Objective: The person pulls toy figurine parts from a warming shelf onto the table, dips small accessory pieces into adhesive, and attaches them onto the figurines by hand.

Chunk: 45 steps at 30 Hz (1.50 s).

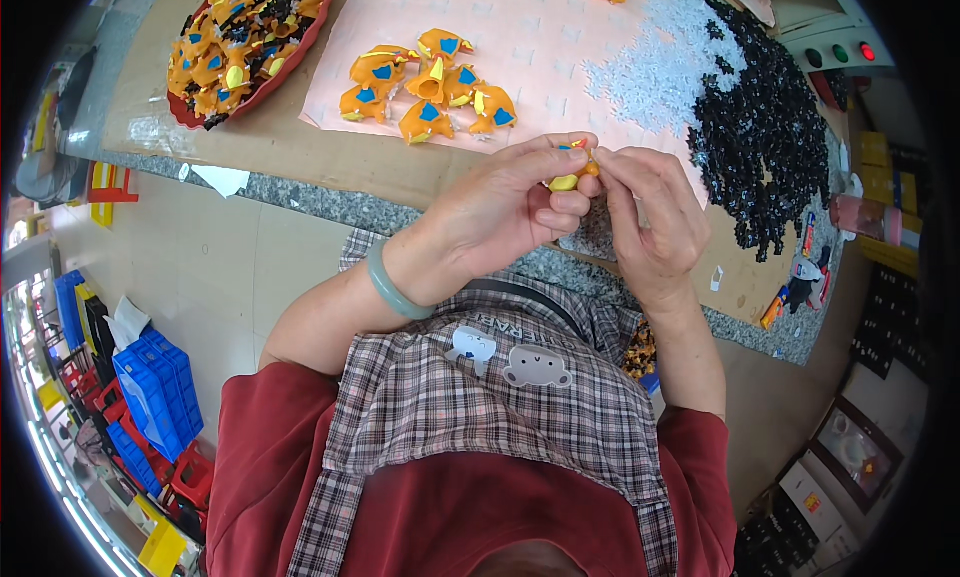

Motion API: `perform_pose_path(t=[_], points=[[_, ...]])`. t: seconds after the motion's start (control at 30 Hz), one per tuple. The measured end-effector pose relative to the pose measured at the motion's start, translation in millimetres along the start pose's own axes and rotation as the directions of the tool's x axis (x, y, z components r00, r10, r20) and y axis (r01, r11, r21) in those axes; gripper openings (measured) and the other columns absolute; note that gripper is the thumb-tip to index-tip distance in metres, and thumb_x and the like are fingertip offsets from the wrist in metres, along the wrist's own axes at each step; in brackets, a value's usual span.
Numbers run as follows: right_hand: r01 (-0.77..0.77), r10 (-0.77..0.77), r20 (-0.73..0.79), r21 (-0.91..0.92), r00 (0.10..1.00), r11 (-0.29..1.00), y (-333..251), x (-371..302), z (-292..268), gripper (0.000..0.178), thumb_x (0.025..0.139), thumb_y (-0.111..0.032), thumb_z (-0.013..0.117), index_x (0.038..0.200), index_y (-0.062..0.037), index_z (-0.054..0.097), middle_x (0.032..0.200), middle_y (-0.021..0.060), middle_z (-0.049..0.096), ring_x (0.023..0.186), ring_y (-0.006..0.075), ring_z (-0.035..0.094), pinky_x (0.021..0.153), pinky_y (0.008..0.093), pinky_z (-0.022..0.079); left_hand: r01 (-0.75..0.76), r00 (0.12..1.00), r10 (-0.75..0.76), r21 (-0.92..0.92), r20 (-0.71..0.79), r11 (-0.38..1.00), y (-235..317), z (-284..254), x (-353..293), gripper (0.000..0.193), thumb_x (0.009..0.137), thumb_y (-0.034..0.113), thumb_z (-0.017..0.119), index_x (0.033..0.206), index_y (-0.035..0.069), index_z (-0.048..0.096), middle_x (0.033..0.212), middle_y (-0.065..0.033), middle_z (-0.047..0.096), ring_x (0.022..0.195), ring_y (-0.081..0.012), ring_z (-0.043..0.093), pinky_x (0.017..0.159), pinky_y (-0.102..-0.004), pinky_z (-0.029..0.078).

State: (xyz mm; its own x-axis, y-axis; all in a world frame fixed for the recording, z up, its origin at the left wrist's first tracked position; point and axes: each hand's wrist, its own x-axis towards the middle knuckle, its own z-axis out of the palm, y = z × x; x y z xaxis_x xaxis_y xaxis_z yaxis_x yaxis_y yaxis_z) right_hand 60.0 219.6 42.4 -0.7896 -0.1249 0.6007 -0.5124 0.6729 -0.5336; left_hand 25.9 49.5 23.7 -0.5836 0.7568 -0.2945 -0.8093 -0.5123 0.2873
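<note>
The item under work, a small orange-and-yellow toy figure [565, 183], is held up in front of the apron, above the near edge of the worktop [372, 208]. The left hand [505, 197] has a closed grip on it, thumb over the top and fingers bent beneath. The right hand [655, 212] meets the figure's right end with bent fingertips; whether its grip pinches the figure or only rests against it cannot be determined. A pale green bangle [398, 282] encircles the left wrist.

Beyond the hands, a cluster of orange figures [430, 85] with blue and yellow patches lies on a pink sheet [540, 42]. To the right, a spread of small white pieces [655, 67] adjoins a larger heap of small black pieces [750, 147]. At the far left, a red bowl [303, 55] contains more orange figures mixed with black pieces. Cardboard [265, 155] underlies the sheet and covers part of the granite surface. An orange-and-blue tube [775, 307] lies near the right edge. Blue crates [160, 389] are stacked off to the left, apart from the worktop.
</note>
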Motion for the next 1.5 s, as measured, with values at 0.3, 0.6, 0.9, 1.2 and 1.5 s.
perform_pose_path(t=[0.3,0.6,0.9,1.2,1.5], points=[[0.037,-0.037,-0.004,-0.058,0.999,0.998,-8,-3,3,0.025,0.077,0.011,0.068,0.099,0.0005,0.069,0.087,0.0117,0.065,0.075,0.0225,0.066,0.061,0.0292,0.053,-0.072,0.997,0.072,0.08,0.002,0.994,1,5,-2,0.028,0.098,0.014,0.055,0.124,0.004,0.052,0.086,-0.0007,0.055,0.069,-0.0052,0.04,0.053,-0.0181,0.03],[-0.034,0.02,0.109,0.123,0.994,0.992,2,11,-13,0.025,0.077,0.011,0.068,0.101,0.0024,0.068,0.099,0.0154,0.065,0.078,0.0246,0.067,0.064,0.0301,0.054,-0.301,0.782,0.587,0.952,0.21,0.059,71,10,-29,0.026,0.095,0.01,0.058,0.12,0.005,0.054,0.094,-0.0038,0.058,0.084,-0.011,0.056,0.07,-0.0247,0.046],[-0.003,0.025,0.167,-0.131,0.986,0.991,41,9,-32,0.019,0.083,0.008,0.063,0.101,0.0029,0.067,0.104,0.0133,0.064,0.085,0.0225,0.066,0.071,0.031,0.054,0.063,0.715,0.513,0.687,0.475,-0.724,135,-12,-40,0.033,0.088,0.012,0.065,0.119,0.004,0.06,0.108,-0.0133,0.062,0.101,-0.0304,0.058,0.089,-0.0364,0.047],[-0.094,0.113,0.171,-0.118,0.979,0.989,52,5,-34,0.018,0.083,0.008,0.062,0.1,0.0028,0.067,0.106,0.0131,0.063,0.087,0.0237,0.067,0.072,0.0305,0.054,0.085,0.716,0.447,0.568,0.536,-0.818,160,-5,-1,0.036,0.09,0.023,0.065,0.12,0.005,0.061,0.113,-0.0147,0.063,0.109,-0.0347,0.055,0.097,-0.0421,0.043],[-0.152,0.175,0.185,-0.13,0.967,0.98,56,9,-36,0.017,0.083,0.006,0.062,0.1,0.0027,0.067,0.106,0.0131,0.063,0.089,0.0242,0.067,0.073,0.0306,0.054,-0.199,0.679,0.038,0.233,0.733,-0.952,149,13,168,0.032,0.084,0.009,0.064,0.115,0.007,0.064,0.11,-0.0105,0.064,0.108,-0.0316,0.056,0.095,-0.0436,0.046]])
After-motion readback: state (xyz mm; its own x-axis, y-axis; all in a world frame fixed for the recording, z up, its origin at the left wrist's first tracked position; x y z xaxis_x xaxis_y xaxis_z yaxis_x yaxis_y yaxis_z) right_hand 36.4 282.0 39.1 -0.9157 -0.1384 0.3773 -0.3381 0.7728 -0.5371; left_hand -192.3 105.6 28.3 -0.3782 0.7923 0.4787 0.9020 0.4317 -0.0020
